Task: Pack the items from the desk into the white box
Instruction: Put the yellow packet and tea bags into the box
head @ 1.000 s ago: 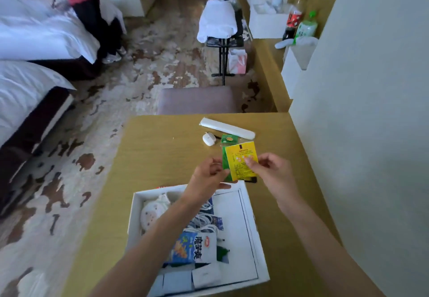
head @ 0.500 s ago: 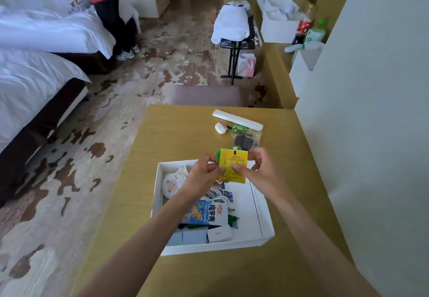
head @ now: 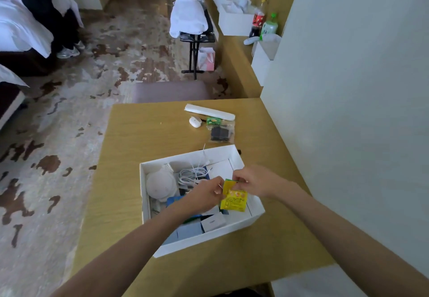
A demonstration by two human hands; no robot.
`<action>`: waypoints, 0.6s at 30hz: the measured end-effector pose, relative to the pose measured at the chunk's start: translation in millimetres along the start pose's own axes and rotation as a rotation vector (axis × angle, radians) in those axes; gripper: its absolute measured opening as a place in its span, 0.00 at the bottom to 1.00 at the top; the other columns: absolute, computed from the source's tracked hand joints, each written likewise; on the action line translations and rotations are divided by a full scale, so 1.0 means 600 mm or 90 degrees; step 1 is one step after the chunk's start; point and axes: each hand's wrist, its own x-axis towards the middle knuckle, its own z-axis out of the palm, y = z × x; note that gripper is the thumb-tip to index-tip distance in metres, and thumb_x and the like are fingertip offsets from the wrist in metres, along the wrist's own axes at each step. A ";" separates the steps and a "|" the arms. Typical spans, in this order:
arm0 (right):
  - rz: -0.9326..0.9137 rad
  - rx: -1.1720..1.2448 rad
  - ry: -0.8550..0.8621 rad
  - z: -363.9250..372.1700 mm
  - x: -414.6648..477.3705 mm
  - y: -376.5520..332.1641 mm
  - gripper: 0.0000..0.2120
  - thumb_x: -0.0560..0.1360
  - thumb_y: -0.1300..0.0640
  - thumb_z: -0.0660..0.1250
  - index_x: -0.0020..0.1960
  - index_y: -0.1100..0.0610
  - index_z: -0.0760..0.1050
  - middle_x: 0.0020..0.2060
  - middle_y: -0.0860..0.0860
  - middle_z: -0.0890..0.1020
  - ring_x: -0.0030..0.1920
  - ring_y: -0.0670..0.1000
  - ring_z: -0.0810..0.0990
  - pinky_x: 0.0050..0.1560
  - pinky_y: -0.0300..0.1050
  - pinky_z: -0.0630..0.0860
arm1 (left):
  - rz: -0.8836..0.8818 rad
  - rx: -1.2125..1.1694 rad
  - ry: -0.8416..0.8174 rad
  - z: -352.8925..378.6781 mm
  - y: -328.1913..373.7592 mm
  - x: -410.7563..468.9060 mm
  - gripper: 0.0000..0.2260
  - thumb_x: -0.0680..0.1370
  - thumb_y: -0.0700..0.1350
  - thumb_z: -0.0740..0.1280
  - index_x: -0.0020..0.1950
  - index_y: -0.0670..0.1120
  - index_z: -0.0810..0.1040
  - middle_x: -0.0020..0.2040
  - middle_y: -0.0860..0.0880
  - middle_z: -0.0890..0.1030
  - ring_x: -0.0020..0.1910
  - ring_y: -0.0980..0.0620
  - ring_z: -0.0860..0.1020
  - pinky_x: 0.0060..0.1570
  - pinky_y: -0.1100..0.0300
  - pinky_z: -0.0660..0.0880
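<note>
The white box [head: 190,242] sits on the wooden desk [head: 144,134] in front of me. Inside it lie a round white pouch [head: 161,184], coiled white cables [head: 191,174], blue cartons and a small white box [head: 213,222]. Both hands hold a yellow packet [head: 234,200], with a green one behind it, low over the box's right side. My left hand [head: 205,195] pinches the left edge and my right hand [head: 253,180] the top. On the desk beyond lie a long white case [head: 209,112], a small white mouse-shaped item [head: 195,121], a green packet [head: 213,120] and a clear bag with dark contents [head: 220,133].
A grey wall [head: 348,110] borders the desk on the right. A padded stool [head: 170,91] stands beyond the far edge. Farther back stand a folding rack with white towels [head: 188,19], a counter with bottles [head: 263,23] and white boxes. Beds and a standing person are at left.
Both hands have brought the yellow and green packets back from over the desk and down into the box's right side. The view has shifted, so the box appears farther from me.
</note>
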 end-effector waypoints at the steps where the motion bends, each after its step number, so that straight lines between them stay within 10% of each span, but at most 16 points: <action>1: -0.011 -0.043 -0.016 0.001 0.002 0.000 0.10 0.77 0.47 0.66 0.49 0.54 0.77 0.41 0.52 0.81 0.43 0.52 0.77 0.42 0.49 0.73 | 0.022 0.046 -0.012 0.002 -0.005 -0.001 0.05 0.77 0.44 0.64 0.52 0.46 0.73 0.52 0.45 0.82 0.47 0.47 0.78 0.41 0.59 0.73; 8: -0.112 -0.301 -0.137 0.031 0.015 -0.020 0.12 0.79 0.46 0.63 0.48 0.53 0.78 0.41 0.51 0.80 0.44 0.53 0.76 0.53 0.48 0.66 | 0.184 0.437 -0.025 0.004 -0.043 -0.014 0.14 0.78 0.47 0.63 0.64 0.49 0.74 0.63 0.48 0.76 0.61 0.48 0.70 0.55 0.54 0.70; 18: -0.162 -0.459 -0.133 0.042 0.023 -0.015 0.15 0.79 0.45 0.62 0.55 0.54 0.79 0.49 0.53 0.83 0.51 0.53 0.75 0.55 0.52 0.68 | 0.186 0.517 -0.025 0.028 -0.035 0.010 0.15 0.78 0.51 0.62 0.60 0.47 0.79 0.58 0.45 0.78 0.57 0.46 0.72 0.49 0.52 0.75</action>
